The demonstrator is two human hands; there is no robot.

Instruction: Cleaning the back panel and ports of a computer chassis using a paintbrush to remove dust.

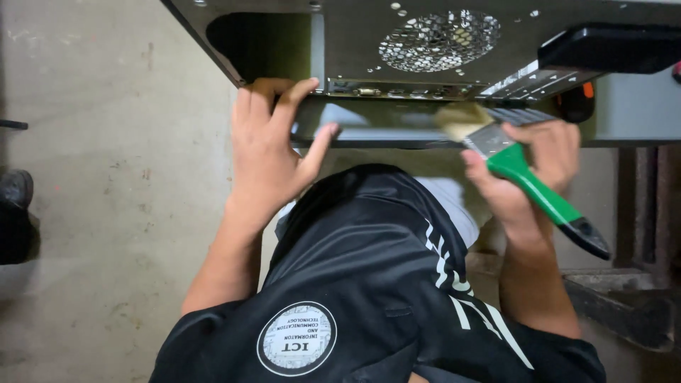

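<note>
Green-handled, with a black tip and a metal ferrule, the one paintbrush point(528, 181) sits clamped in your right hand point(528, 174), fingers wrapped round the handle just below the ferrule. Its pale bristles press against the rear edge of the single computer case point(355, 42), which lies far from you on a grey bench edge point(631, 106). Your left hand point(269, 152) is spread open, fingers apart, resting flat on the case's near left corner beside the dark rectangular opening point(259, 42); it grips nothing. The two hands are well apart, one at each end of the port strip point(397, 90). On the case you can count one round mesh fan grille point(440, 39), far and right of centre, and a row of slot covers point(528, 81) just beyond the brush. One black shoe point(14, 188) shows at the far left on the concrete floor point(106, 177). Your black shirt point(369, 284) fills the near middle.
</note>
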